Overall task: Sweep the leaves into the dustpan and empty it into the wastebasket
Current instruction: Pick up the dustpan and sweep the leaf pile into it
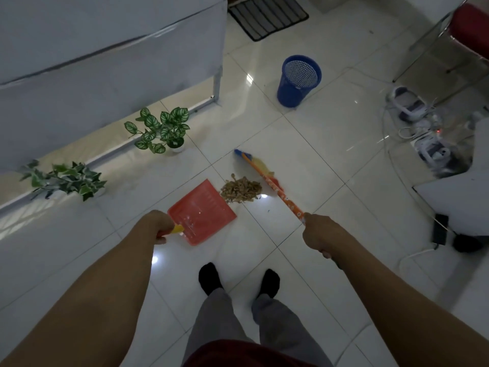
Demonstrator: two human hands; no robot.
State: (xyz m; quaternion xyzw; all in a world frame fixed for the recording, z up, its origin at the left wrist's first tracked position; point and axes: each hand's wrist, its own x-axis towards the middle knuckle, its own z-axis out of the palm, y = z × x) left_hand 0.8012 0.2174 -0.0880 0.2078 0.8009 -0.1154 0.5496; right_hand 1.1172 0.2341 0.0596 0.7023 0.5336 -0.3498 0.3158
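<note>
Left grip (158, 226) clutching dustpan (203, 211), right grip (318, 235) clutching broom (277, 188), leaves (240, 189) between them.

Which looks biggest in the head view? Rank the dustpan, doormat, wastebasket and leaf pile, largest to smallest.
1. The dustpan and the doormat look about alike. The doormat lies farther off and is cut by the frame edge, so I won't rank the two.
2. The wastebasket.
3. The leaf pile, the smallest.
</note>
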